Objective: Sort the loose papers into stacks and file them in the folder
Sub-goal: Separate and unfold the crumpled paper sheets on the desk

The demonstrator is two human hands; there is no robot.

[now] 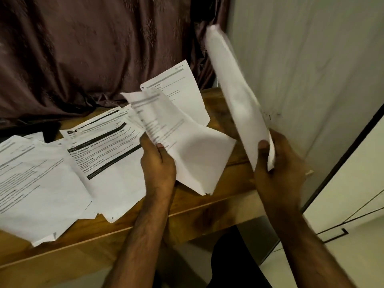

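My left hand (158, 163) grips a bent, printed sheet (187, 150) by its left edge, lifted above the wooden table (207, 206). My right hand (278, 163) holds the bottom of a thin stack of white papers (234, 94), raised almost on edge and blurred, to the right of the table. Several loose printed papers (62, 169) lie overlapping across the table's left and middle. Another printed sheet (182, 90) leans at the back, behind the one in my left hand. No folder can be made out.
A dark brown curtain (93, 48) hangs behind the table. A pale wall (311, 69) stands close on the right, and a light floor (353, 204) lies below it. A dark object (49, 127) sits at the table's back left.
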